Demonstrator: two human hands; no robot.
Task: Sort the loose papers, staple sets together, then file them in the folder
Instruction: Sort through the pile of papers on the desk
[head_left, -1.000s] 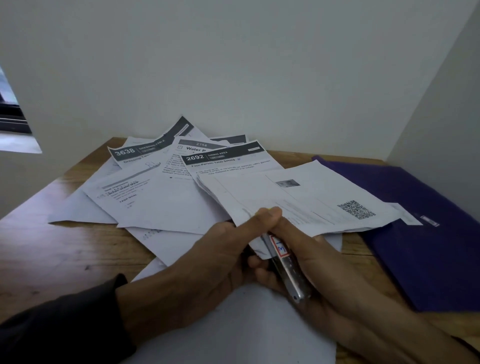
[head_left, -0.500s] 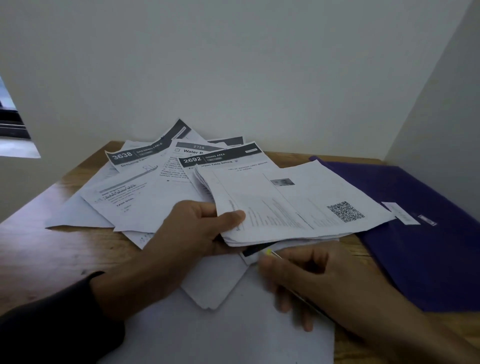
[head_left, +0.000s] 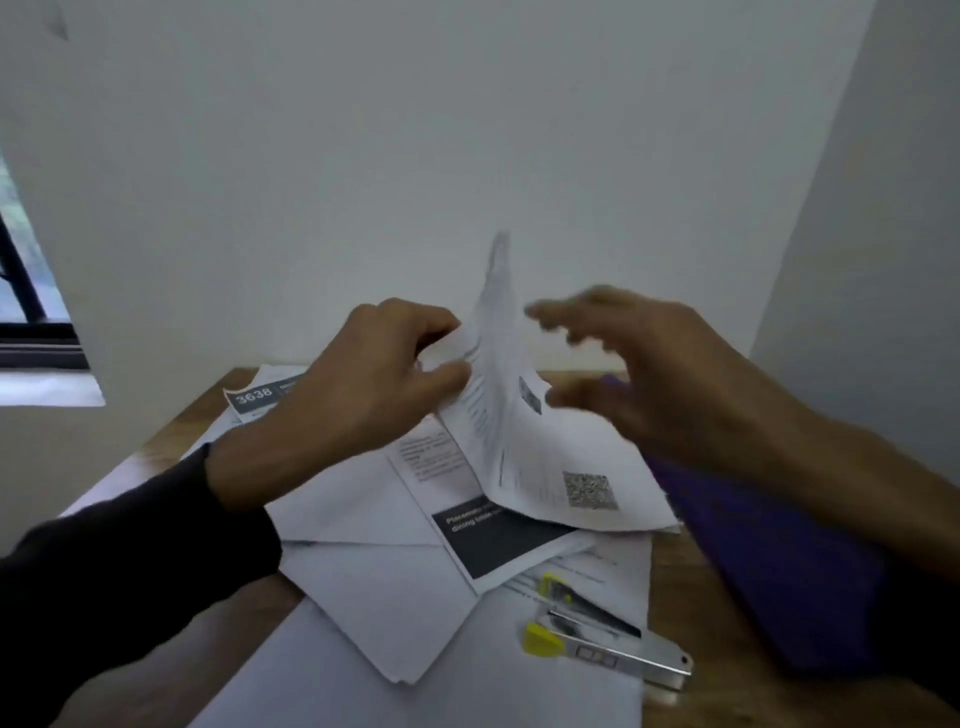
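Left hand (head_left: 363, 384) is pinching the upper edge of a thin, floppy QR-code paper set (head_left: 540, 457) lifted over the paper pile (head_left: 384, 571), right hand (head_left: 670, 379) hovering open; sheets likely sagging, so supporting the opposite edge looks best.

Left hand (head_left: 363, 384) raised above the tabletop (head_left: 691, 582), thumb and curled fingers pinching a paper set (head_left: 524, 441) by its upper edge. Right hand (head_left: 644, 374) just beside it, fingers spread, blurred, gripping nothing.
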